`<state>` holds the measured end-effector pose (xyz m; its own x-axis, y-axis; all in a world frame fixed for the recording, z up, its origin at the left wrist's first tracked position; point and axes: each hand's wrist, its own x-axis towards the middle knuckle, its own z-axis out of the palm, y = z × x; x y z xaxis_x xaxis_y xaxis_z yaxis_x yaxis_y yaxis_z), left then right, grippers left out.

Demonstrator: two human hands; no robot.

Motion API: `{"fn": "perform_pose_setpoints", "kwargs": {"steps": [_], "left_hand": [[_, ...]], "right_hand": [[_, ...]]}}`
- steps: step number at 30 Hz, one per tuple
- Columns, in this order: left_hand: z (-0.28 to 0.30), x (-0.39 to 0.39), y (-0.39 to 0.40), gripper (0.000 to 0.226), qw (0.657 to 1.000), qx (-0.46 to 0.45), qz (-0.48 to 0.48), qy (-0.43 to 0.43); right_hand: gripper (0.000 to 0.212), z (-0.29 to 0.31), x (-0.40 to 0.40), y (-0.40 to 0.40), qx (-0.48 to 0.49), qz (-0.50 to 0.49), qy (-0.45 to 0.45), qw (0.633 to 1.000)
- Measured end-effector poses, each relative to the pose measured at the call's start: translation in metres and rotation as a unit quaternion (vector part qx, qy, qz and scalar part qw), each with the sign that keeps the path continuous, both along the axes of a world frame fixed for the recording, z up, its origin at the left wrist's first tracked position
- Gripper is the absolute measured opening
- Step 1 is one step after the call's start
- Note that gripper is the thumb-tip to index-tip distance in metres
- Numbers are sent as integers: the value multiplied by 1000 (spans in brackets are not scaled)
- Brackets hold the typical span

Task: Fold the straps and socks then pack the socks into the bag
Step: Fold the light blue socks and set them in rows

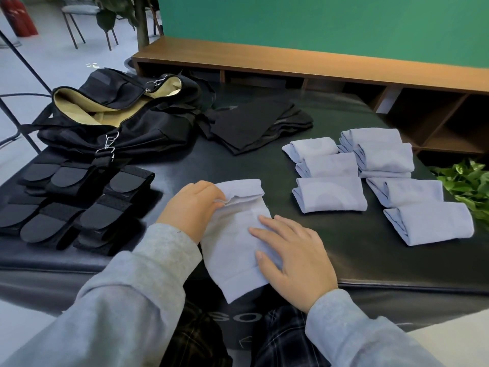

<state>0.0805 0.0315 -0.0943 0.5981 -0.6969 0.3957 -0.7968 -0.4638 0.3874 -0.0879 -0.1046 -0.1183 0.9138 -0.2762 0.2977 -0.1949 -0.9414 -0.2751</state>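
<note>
the sock (pixel 238 242) is lying limp and light on the bench (pixel 344 250); left hand (pixel 194 207) is pinching its folded far edge, right hand (pixel 293 258) is pressing flat, fingers spread.

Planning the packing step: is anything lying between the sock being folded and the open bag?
Nothing visible blocks it. The sock lies under both hands; the bag sits open at far left, folded straps beside the path, bare mat between.
</note>
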Motion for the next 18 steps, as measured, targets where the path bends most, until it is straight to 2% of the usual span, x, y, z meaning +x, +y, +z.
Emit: {"fn": "perform_pose_setpoints", "kwargs": {"steps": [3, 5, 7, 9, 12, 16, 18], "left_hand": [[-9, -2, 9, 23, 999, -13, -37, -26], [-15, -6, 14, 30, 999, -17, -15, -44], [-17, -14, 19, 33, 998, 16, 16, -61], [-20, -24, 24, 41, 997, 35, -16, -65], [-26, -39, 31, 61, 994, 46, -91, -32], [-29, -48, 32, 75, 990, 97, -99, -17], [-25, -44, 28, 90, 990, 99, -98, 10]], "right_hand": [[39, 0, 0, 0, -5, -2, -4, 1000], [39, 1, 0, 1, -6, -4, -7, 1000], [39, 0, 1, 1, -8, -4, -11, 1000], [39, 0, 1, 1, -7, -5, -13, 1000], [40, 0, 1, 1, -12, -8, -15, 1000], [41, 0, 1, 2, -20, -1, -22, 1000], [40, 0, -3, 1, 29, 15, -47, 998]]}}
